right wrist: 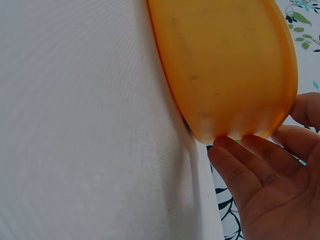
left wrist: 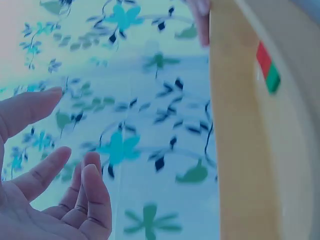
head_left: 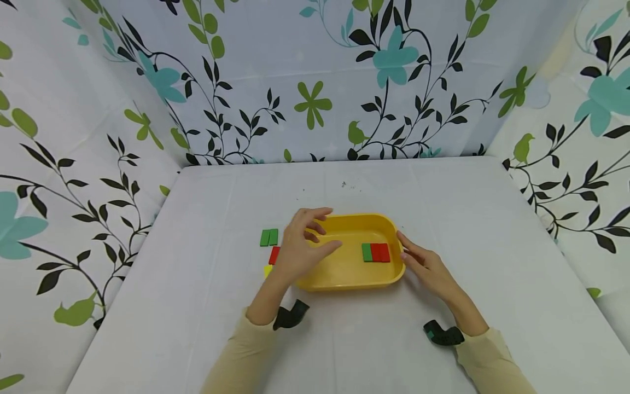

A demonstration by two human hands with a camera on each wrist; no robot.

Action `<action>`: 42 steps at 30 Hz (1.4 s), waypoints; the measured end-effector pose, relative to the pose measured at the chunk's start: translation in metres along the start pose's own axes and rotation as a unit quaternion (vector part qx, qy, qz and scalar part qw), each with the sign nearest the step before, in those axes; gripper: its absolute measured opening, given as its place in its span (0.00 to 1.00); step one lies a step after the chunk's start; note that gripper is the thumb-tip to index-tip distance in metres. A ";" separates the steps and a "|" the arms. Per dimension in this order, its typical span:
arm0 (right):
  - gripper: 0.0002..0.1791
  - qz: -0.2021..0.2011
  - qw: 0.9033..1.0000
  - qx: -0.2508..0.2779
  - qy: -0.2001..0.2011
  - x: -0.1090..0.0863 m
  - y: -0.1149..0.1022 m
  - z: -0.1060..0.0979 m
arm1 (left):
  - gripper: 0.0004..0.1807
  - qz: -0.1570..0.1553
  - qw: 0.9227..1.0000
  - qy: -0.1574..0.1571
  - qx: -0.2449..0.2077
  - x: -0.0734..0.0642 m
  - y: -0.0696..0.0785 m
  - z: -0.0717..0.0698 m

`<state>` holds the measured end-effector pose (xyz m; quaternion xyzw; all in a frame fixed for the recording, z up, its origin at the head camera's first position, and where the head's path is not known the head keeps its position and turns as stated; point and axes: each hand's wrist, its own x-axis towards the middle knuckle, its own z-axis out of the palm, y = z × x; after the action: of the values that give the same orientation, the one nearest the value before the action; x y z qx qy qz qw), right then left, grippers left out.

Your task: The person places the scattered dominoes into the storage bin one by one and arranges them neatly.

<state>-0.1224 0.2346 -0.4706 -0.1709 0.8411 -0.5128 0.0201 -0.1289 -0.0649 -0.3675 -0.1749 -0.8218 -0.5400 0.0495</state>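
Observation:
A shallow yellow tray point(head_left: 344, 286) lies on the table. Inside, towards its right end, one green tile point(head_left: 367, 253) and two red tiles point(head_left: 380, 253) form a short row. My left hand point(head_left: 302, 249) hovers over the tray's left end, thumb and fingers spread apart with nothing between them. At the opposite end my right hand point(head_left: 430, 271) holds the tray by its rim; in the right wrist view its fingertips point(right wrist: 222, 142) touch the outer wall and the thumb is at the rim. The left wrist view shows the tray's side wall point(left wrist: 235, 125) beside the left hand.
Left of the tray lie two green tiles point(head_left: 269, 237), a red tile point(head_left: 274, 255) and a yellow tile point(head_left: 268, 271), the last two partly hidden by the left hand. A white cloth covers the table point(head_left: 172, 284). Patterned curtains point(head_left: 315, 82) stand behind and at both sides.

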 end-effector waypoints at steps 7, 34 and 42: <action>0.27 -0.005 1.000 -0.002 0.007 0.000 0.000 -0.001 | 0.34 -0.063 0.995 0.063 0.036 -0.018 -0.041 -0.065; 0.27 -0.010 1.000 0.005 0.003 0.001 0.004 0.000 | 0.43 -0.239 0.964 -0.038 0.112 -0.067 -0.132 -0.086; 0.27 -0.010 1.000 0.005 0.001 0.000 0.005 0.001 | 0.41 -0.232 0.962 -0.048 0.137 -0.069 -0.137 -0.082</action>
<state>-0.1238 0.2362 -0.4756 -0.1789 0.8365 -0.5177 0.0148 -0.1197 -0.2038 -0.4714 0.0038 -0.9075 -0.4096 -0.0932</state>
